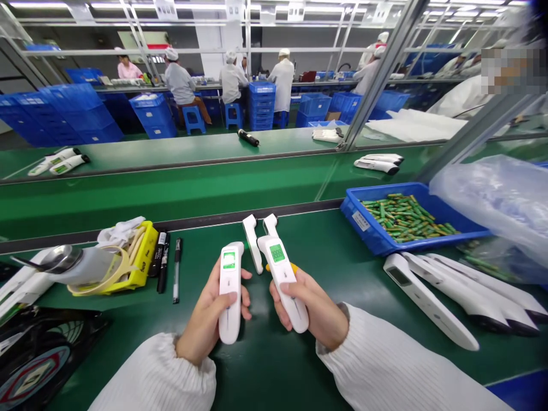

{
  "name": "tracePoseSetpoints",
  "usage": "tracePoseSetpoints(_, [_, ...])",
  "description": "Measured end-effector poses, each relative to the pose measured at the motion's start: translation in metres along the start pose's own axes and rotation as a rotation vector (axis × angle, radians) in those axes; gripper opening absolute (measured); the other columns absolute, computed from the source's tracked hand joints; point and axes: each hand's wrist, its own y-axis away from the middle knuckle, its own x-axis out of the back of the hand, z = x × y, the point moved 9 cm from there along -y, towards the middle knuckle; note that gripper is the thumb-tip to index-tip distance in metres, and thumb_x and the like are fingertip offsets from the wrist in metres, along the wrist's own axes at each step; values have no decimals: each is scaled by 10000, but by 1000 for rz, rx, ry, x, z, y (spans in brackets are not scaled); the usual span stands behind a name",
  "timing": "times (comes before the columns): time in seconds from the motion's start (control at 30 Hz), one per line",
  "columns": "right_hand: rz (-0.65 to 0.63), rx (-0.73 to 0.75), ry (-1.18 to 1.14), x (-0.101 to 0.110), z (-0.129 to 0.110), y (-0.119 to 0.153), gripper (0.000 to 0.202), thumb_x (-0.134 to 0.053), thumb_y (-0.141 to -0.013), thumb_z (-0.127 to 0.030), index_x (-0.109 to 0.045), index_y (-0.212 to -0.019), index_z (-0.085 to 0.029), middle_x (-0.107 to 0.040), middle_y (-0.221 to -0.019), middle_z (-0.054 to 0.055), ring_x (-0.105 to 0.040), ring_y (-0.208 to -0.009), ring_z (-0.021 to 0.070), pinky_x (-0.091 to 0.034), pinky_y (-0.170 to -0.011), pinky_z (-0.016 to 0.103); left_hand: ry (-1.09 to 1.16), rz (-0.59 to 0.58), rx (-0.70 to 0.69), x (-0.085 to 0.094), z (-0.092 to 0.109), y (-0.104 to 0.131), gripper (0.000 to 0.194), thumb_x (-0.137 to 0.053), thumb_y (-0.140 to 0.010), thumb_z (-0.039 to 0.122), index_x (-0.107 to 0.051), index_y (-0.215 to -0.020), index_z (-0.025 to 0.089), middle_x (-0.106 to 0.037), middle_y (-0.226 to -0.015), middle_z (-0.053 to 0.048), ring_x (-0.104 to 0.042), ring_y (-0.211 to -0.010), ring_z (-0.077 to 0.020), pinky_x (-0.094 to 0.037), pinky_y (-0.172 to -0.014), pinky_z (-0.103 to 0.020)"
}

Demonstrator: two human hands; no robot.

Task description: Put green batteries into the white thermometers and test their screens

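Surface: dark green bench top [265,371], smooth, faintly glossy. My left hand [201,322] is closed round a white handheld unit [230,325], thumb on its front, screen lit green. My right hand [319,305] grips a second white unit [280,271], tilted, top leaning left, screen also green. Both units sit side by side over the middle of the bench, apart. A bit of yellow-orange shows behind the right one; cannot tell what it is.

Far of my hands, two more units [252,242] lie on the bench near its dark far edge. Left: yellow basket [148,257], black markers [161,265] just right of it, then a pen [177,271]. Near left corner: black fan [38,354]. Right: blue tray [370,240] of green cylinders [400,214], a clear plastic bag [496,194] beside it; a row of white units [432,302] lies nearer.

Beyond the bench, a lower-lying green strip [171,197], then a green ledge [171,145] bearing a black device [248,137]. Room: metal frames, bright tube lights, stacked blue crates [262,105], blue stools [194,119], people in white coats and caps at a far worktable.
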Motion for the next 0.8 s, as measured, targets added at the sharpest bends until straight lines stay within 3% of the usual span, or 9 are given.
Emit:
tracePoseSetpoints(0.1, [-59,34,109,-10,2,4,291,-682,-782,-304,-497,-977,-191,-575,-703,-37,-533,-482,74,-449,-461,201,-20,-30,-52,-5,1,4,898,-651,-827,241,-51,-1480,381,-586,-1160,-60,-622,-729,-146,-547,-675,-304])
tracePoseSetpoints(0.2, [-121,90,184,-20,3,7,430,-616,-860,-360,-428,-1215,-207,-570,-733,-27,-543,-489,83,-471,-463,220,-46,-83,-107,-12,1,9,899,-601,-880,253,54,-1475,408,-650,-927,-17,-603,-685,-140,-520,-684,-304])
tracePoseSetpoints(0.3, [-141,102,198,-23,5,9,460,-567,-892,-398,-364,-1268,-230,-558,-779,-18,-557,-478,89,-470,-411,216,-54,-147,-142,-18,2,12,863,-565,-908,264,70,-1479,393,-646,-798,3,-570,-666,-128,-492,-697,-288])
tracePoseSetpoints(0.53, [-165,11,100,-22,17,14,446,-482,-909,-421,-325,-1287,-242,-564,-813,-3,-563,-453,98,-435,-353,203,-9,-143,-132,-20,2,13,816,-539,-922,242,32,-1479,417,-620,-760,17,-558,-670,-132,-472,-685,-281])
tracePoseSetpoints(0.8, [-145,52,172,-21,17,12,442,-462,-926,-445,-334,-1290,-228,-561,-795,-8,-551,-457,83,-418,-365,181,15,-182,-145,-22,1,16,821,-518,-935,243,77,-1478,400,-620,-762,14,-559,-686,-135,-481,-704,-295])
